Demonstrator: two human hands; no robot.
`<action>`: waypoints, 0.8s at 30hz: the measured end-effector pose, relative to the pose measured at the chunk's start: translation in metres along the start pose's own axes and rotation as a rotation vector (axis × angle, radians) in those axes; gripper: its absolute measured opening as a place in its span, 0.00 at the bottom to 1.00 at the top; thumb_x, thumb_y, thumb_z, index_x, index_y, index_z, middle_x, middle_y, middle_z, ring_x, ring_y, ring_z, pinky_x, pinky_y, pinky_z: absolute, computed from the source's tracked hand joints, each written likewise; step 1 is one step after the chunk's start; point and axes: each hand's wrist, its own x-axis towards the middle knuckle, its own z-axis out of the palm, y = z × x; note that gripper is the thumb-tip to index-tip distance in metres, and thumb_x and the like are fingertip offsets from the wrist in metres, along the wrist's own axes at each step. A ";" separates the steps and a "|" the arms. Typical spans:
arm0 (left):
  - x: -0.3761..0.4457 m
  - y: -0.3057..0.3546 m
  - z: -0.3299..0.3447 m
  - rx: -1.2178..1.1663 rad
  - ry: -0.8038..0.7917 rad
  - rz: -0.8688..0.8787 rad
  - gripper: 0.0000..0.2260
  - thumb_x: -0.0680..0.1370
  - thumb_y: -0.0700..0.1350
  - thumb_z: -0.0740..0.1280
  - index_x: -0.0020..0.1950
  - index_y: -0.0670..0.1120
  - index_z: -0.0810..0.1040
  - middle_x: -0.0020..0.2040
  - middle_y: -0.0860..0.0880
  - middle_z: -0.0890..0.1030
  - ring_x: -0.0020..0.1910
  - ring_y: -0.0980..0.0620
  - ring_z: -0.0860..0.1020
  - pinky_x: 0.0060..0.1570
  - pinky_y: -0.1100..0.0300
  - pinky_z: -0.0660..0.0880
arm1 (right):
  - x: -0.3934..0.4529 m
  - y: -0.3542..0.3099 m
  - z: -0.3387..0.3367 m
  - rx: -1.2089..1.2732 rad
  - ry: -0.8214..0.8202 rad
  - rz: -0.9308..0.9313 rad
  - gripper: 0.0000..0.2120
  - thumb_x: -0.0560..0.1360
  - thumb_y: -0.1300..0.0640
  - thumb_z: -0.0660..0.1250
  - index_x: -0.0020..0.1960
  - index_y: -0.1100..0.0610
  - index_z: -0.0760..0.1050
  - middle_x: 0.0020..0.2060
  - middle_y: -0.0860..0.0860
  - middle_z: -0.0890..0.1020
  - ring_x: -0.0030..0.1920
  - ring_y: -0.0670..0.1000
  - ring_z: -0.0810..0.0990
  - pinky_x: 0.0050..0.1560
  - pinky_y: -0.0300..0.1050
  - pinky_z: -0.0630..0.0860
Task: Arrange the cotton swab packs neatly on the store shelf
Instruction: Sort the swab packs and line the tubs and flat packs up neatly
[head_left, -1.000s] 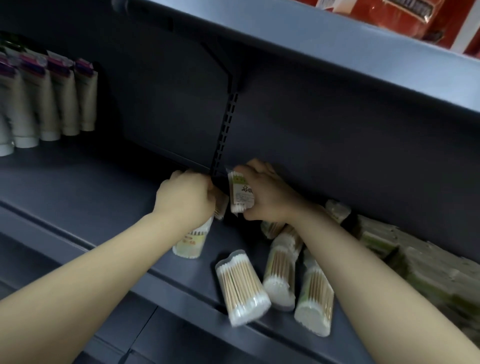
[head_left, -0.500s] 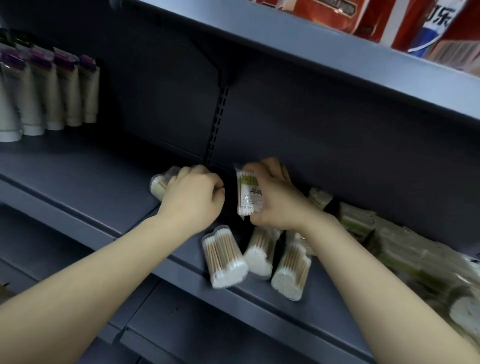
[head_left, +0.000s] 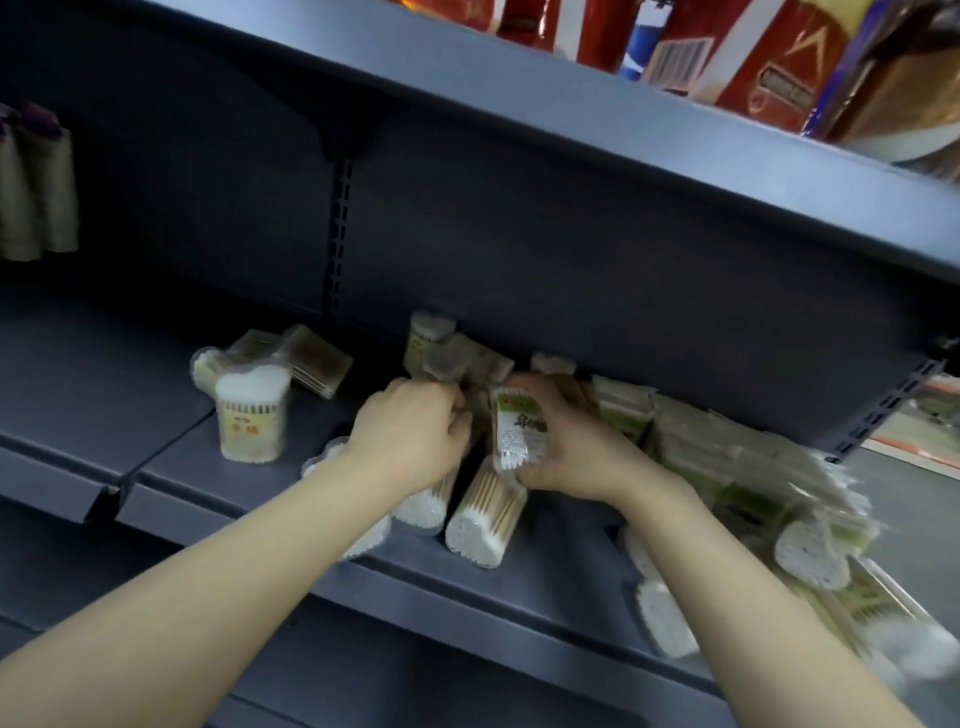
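The right hand (head_left: 566, 447) grips a swab pack (head_left: 519, 434) upright; the left hand (head_left: 415, 431) is curled among fallen packs, its hold unclear; best stand the pack square by the shelf (head_left: 171, 467) back.

Dim light where I reach; the upper shelf (head_left: 519, 104) shades the back panel (head_left: 571, 270). The swab packs at right (head_left: 810, 545) smear with motion blur. Shelf lines bow at the edges.
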 end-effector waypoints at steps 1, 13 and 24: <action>0.001 0.005 0.003 -0.008 0.001 0.007 0.12 0.78 0.49 0.59 0.56 0.47 0.77 0.54 0.46 0.78 0.54 0.44 0.75 0.48 0.52 0.74 | -0.004 0.006 0.000 0.010 0.008 0.021 0.42 0.65 0.52 0.73 0.71 0.43 0.53 0.66 0.49 0.59 0.68 0.52 0.56 0.59 0.42 0.63; 0.020 0.062 0.041 -0.017 -0.078 0.113 0.14 0.79 0.53 0.58 0.45 0.45 0.77 0.49 0.45 0.80 0.51 0.44 0.77 0.46 0.55 0.73 | -0.040 0.050 -0.004 0.021 0.123 0.138 0.47 0.65 0.51 0.73 0.75 0.48 0.48 0.69 0.53 0.59 0.70 0.56 0.56 0.68 0.47 0.58; 0.034 0.094 0.070 -0.016 -0.072 0.155 0.13 0.79 0.52 0.58 0.50 0.44 0.73 0.50 0.45 0.79 0.52 0.44 0.76 0.45 0.55 0.73 | -0.058 0.081 -0.011 0.135 0.125 0.223 0.50 0.65 0.51 0.75 0.75 0.44 0.45 0.70 0.50 0.58 0.68 0.52 0.64 0.59 0.37 0.64</action>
